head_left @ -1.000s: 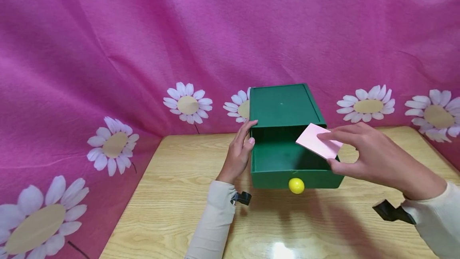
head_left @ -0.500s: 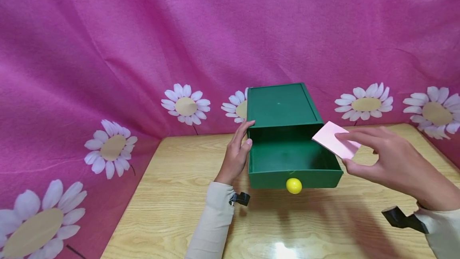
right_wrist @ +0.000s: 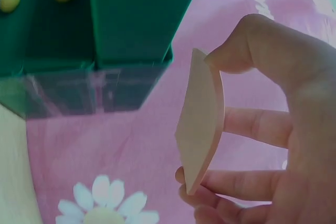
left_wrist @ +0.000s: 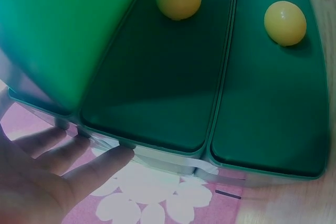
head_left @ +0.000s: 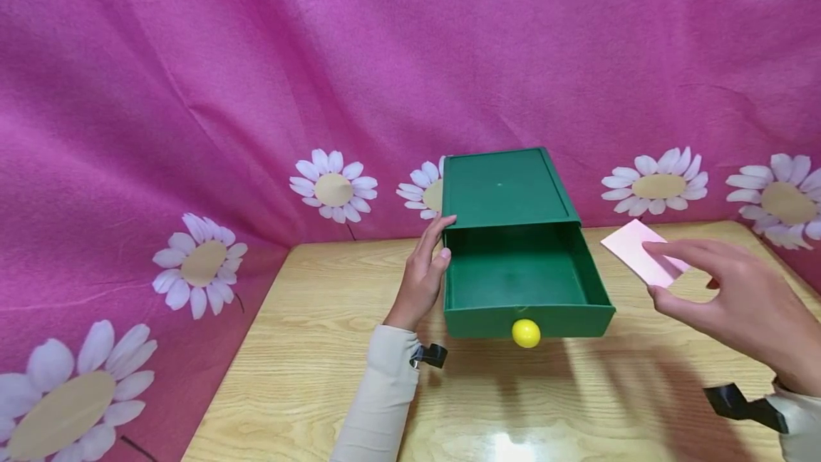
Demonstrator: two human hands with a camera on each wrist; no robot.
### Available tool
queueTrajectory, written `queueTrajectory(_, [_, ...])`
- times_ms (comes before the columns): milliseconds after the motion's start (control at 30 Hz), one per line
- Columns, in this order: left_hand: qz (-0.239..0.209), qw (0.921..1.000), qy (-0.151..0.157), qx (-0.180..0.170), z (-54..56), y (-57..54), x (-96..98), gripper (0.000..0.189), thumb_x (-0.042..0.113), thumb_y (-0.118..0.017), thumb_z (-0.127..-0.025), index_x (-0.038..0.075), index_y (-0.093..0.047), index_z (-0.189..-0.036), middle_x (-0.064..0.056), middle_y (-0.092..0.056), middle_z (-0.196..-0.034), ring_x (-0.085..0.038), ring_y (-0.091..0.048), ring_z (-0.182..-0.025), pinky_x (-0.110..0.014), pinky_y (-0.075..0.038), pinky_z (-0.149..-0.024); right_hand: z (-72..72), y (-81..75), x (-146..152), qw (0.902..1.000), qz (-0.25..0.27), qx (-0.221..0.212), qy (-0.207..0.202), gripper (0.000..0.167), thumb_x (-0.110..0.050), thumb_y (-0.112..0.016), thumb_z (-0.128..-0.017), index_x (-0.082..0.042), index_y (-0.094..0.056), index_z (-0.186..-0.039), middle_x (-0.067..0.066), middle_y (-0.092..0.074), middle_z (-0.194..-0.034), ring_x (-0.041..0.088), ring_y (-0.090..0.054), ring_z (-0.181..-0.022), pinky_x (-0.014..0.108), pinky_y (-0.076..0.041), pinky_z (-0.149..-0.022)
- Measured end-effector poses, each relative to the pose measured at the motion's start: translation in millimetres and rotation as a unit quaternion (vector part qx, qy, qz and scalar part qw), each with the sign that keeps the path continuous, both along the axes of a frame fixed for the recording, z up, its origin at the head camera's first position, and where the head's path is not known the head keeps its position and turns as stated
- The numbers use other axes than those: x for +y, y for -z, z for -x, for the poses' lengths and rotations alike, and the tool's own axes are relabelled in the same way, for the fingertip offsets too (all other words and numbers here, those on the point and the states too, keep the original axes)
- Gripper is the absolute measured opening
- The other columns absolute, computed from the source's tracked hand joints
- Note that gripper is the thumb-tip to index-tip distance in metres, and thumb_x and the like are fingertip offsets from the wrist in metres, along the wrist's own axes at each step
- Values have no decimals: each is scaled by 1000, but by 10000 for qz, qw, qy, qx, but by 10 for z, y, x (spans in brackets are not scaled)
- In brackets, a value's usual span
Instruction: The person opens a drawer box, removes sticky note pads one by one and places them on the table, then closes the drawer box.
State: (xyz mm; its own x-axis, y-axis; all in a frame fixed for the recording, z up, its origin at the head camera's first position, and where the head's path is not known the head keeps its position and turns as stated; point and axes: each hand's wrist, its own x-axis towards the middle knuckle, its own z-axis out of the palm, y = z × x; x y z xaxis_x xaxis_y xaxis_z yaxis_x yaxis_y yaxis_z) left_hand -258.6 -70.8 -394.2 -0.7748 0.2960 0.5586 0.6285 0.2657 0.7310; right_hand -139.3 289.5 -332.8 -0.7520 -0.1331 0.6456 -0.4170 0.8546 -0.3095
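Right grip (head_left: 747,305) pinches the pink slab (head_left: 637,254) between thumb and fingers, slab tilted above the worktop (head_left: 314,319), right of the pulled-out drawer (head_left: 474,323) and not touching it. Left grip (head_left: 418,280) holds nothing; straight fingers lie along the side of the green cabinet (head_left: 500,191). Step in hand, as judged: mid-transfer, slab outside drawer. Next move probably calls for steady pinch, controlled lowering.
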Motion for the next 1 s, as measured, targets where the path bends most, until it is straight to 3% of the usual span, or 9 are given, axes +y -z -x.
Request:
queueTrajectory(200, [78,10000,-4,57,6,-13,16,49,36,-35,-98,34,-36,-147,9,-22,-158,-11,-24,-143,-59,-33,-105,-13,110,179,9983,112,-150,560,54,-22,-84,-62,-14,-71,-113,16,-68,-104,-10,-37,-65,17,-31,-51])
queueTrajectory(400, [81,9999,-32,-116,-7,2,12,49,39,-34,-98,38,-35,-147,13,-21,-158,-9,-27,-141,-57,-34,-105,22,229,310,9968,268,-140,738,54,-23,-83,-63,-11,-71,-114,19,-68,-107,-20,-32,-71,17,-31,-53])
queueTrajectory(633, [70,9998,-103,-168,-20,-5,-8,48,39,-34,-98,39,-35,-146,14,-22,-157,-8,-29,-139,-55,-33,-106,99,285,445,9942,222,-433,957,56,-29,-84,-64,-9,-71,-115,25,-66,-110,-13,-36,-67,21,-30,-53])
queueTrajectory(767, [110,9997,-91,-181,-20,-3,-12,49,40,-34,-98,39,-35,-147,14,-22,-157,-8,-26,-141,-55,-33,-106,127,364,474,9918,310,-716,1017,59,-31,-83,-66,-7,-68,-118,29,-63,-113,14,-56,-89,34,-34,-63])
queueTrajectory(867, [118,9997,-62,-183,-21,-10,-13,49,40,-34,-98,38,-34,-147,13,-21,-158,-9,-24,-142,-56,-31,-106,154,408,485,9904,370,-883,998,60,-30,-83,-67,-5,-67,-119,32,-61,-112,43,-54,-99,36,-33,-67])
queueTrajectory(1000, [104,9998,28,-194,-30,-19,-15,51,38,-36,-98,38,-31,-149,11,-21,-158,-11,-24,-142,-57,-31,-107,186,450,522,9899,337,-950,999,59,-30,-83,-66,-4,-67,-117,35,-60,-108,44,-54,-96,35,-32,-63])
